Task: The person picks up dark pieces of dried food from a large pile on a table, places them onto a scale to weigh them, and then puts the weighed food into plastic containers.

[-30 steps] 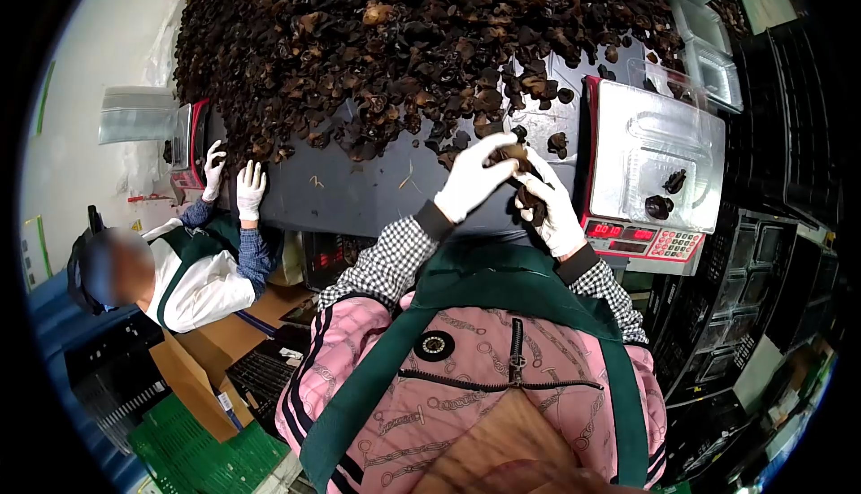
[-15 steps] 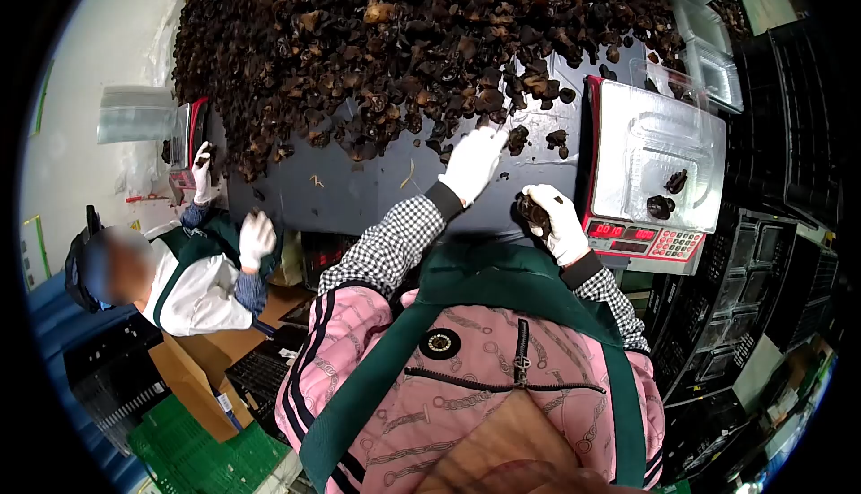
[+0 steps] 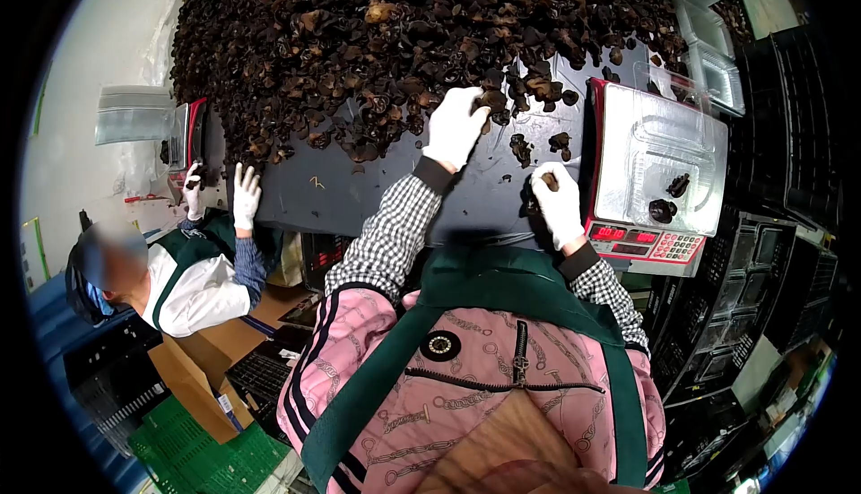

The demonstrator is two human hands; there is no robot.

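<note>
My left hand, in a white glove, reaches to the near edge of a large heap of dark brown wood ear mushrooms; its fingertips close on a mushroom piece. My right hand, gloved too, is curled round dark mushroom pieces just left of the scale, partly hidden by the fingers. Two small clumps lie on the grey table between my hands. On the red and silver scale is a clear plastic tray with two dark pieces.
At the left a co-worker in white gloves stands at the table beside another scale. Clear trays are stacked at the upper right, with black crates below. A cardboard box and green crate are at the lower left.
My left hand left my right hand and moved up-left to the heap's edge, taking hold of a piece. My right hand stayed near the scale with its pieces. The co-worker's hands shifted.
</note>
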